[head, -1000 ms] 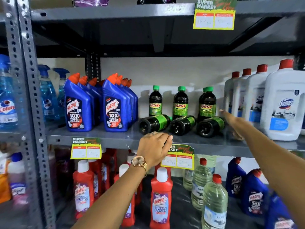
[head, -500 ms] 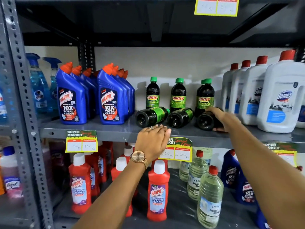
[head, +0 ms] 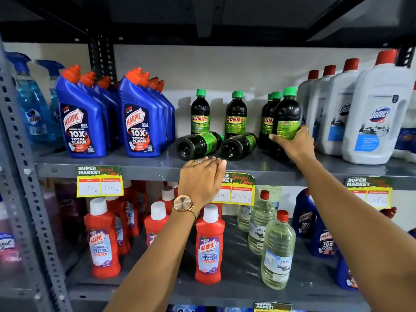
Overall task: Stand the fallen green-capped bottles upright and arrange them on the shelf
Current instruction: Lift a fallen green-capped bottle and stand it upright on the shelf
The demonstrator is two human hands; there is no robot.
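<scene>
Rightmost fallen bottle (head: 287, 118) is up off its side since half a second ago, near vertical in the right hand (head: 295, 143), fingers wrapped around its label, beside the standing row (head: 269, 122). Two fallen bottles (head: 198, 145) (head: 238, 146) left, bases toward the shelf edge (head: 144, 170). Left hand (head: 201, 179) rests flat on that edge, grasping nothing. Roughly one third done. Tight right: white jugs (head: 335, 109) close. Open room between upright bottles (head: 200, 113) (head: 235, 115).

Two dark green-capped plastic bottles (head: 199, 145) lie fallen; five more (head: 236, 114) stand upright. Four white red-capped jugs (head: 376, 118) at three o'clock.
</scene>
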